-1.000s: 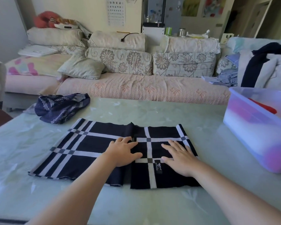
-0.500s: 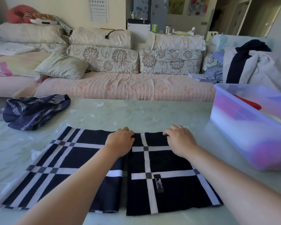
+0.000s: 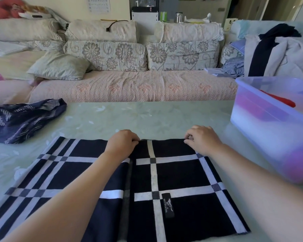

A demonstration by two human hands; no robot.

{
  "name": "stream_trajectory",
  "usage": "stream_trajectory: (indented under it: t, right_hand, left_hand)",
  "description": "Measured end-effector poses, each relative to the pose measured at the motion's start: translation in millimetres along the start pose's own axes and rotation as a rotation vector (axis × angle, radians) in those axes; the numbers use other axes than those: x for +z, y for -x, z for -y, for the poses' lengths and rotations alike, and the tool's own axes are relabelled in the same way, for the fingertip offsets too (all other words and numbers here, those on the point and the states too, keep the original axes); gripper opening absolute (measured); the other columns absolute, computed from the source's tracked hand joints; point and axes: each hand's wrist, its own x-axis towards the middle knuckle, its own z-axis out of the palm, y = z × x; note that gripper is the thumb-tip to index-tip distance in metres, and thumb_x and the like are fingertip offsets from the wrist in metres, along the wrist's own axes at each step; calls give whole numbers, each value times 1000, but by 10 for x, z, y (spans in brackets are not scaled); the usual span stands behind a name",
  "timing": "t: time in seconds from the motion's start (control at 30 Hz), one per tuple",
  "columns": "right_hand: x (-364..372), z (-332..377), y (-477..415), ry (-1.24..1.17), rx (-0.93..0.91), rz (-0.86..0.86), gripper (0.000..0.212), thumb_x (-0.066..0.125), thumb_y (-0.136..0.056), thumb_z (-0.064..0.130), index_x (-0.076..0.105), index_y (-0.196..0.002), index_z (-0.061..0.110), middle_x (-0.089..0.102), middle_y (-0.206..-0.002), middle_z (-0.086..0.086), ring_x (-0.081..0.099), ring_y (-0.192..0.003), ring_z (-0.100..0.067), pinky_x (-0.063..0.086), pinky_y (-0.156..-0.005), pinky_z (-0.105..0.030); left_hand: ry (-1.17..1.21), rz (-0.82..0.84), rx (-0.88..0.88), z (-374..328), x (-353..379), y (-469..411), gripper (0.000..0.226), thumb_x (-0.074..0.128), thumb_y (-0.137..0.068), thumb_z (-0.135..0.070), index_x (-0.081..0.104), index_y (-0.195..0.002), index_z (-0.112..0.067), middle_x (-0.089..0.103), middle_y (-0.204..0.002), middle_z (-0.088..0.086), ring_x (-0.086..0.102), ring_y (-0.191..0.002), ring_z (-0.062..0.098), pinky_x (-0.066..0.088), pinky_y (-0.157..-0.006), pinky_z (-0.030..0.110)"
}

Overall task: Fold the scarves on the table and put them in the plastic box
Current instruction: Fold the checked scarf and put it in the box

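head view: we count two scarves on the pale glossy table [image 3: 164, 116], one flat black scarf [image 3: 178, 173] with white crossing stripes and a small sewn label, and one crumpled navy scarf [image 3: 23, 117] with thin white lines at the far left. our left hand [image 3: 122, 143] and right hand [image 3: 204, 139] have their fingers curled closed, pinching the far edge of the black scarf. one translucent plastic box [image 3: 269, 130] with rounded corners stands at the right, holding something red.

Left hand [image 3: 123, 143], right hand [image 3: 203, 139]: both curled, pinching.
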Motion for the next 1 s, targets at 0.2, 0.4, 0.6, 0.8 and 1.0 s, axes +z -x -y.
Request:
stream_trajectory:
  t: [0.2, 0.4, 0.6, 0.8, 1.0]
  right_hand:
    - [21, -78, 24, 23, 47, -28, 16, 59, -95, 43, 69, -105, 34, 64, -113, 12, 56, -111, -16, 32, -96, -36]
    - [30, -121, 9, -136, 160, -161, 14, 68, -90, 38, 62, -79, 33, 61, -82, 16, 58, -91, -11, 24, -83, -32]
    - [113, -109, -47, 27, 187, -143, 6, 61, -95, 34, 64, -91, 31, 64, -95, 11, 55, -102, -19, 27, -89, -37]
    - [25, 195, -21, 103, -27, -174, 39, 56, -82, 3, 66, -115, 23, 57, -117, 0, 48, -115, -26, 30, -97, -37]
    - [-59, 874, 388, -79, -206, 53, 39, 46, -102, 35, 56, -138, 23, 48, -145, 0, 39, -137, -22, 30, -113, -38]
  left_hand:
    - [103, -167, -21, -8, 76, 39, 12, 58, -94, -23, 70, -96, -23, 59, -99, -10, 58, -79, 16, 42, -61, 27]
    - [27, -156, -83, -30, 141, -79, 16, 46, -99, -23, 61, -102, -19, 55, -90, -5, 52, -78, 17, 35, -60, 29]
    - [-108, -85, -109, -20, 261, -206, 21, 47, -98, -16, 66, -105, -18, 56, -100, 0, 60, -81, 25, 48, -62, 34]
    - [-90, -136, -70, -178, 140, -87, 30, 50, -98, -18, 51, -127, -16, 44, -125, 6, 56, -98, 27, 41, -63, 34]
    - [-252, -87, 167, -493, -36, 411, 18, 44, -94, -14, 55, -107, -20, 49, -110, -2, 51, -95, 20, 36, -62, 29]
